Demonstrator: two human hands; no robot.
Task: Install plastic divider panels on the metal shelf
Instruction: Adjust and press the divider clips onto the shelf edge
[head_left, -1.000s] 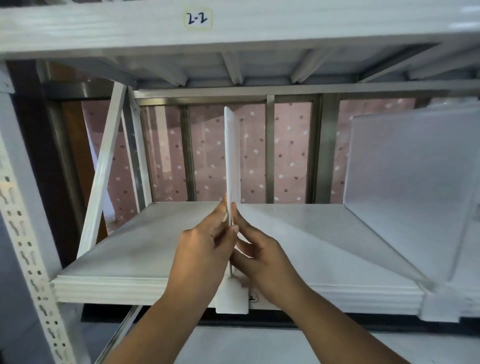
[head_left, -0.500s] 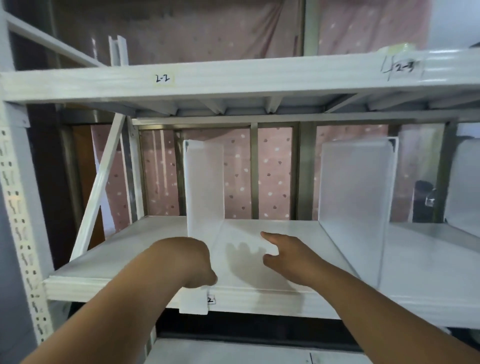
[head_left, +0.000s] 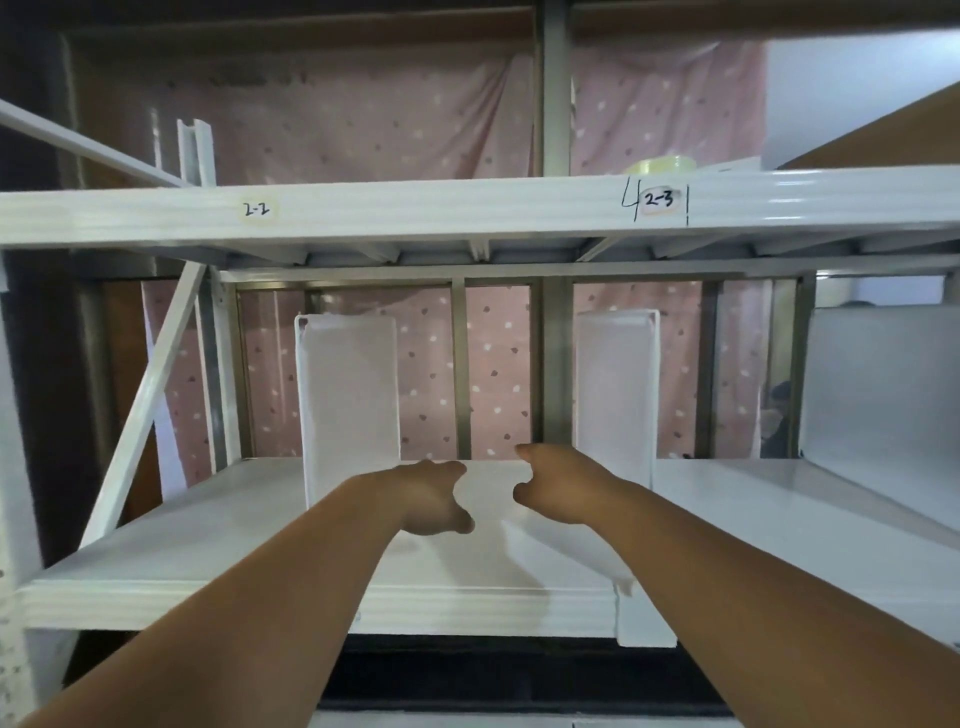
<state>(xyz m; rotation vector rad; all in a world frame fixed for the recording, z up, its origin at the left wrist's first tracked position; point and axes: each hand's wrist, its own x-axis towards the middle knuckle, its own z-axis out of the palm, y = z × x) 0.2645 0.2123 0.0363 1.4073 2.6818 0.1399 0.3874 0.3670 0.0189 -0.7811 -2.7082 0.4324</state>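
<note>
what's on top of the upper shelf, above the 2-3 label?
A yellowish tape roll sits at the front edge of the upper shelf. The shelf's front lip hides anything lying behind it.

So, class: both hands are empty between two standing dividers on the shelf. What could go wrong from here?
1. The left hand sits close to the left divider; a sideways swing might knock it askew.
2. The right forearm hides the right divider base, so its seating cannot be checked.
3. The tape roll near the upper shelf edge could be jolted off.

place: storeroom | evidence: labelled metal shelf (head_left: 467, 208) (tags 2-2, 2-3), divider panels (head_left: 348, 400)
</note>
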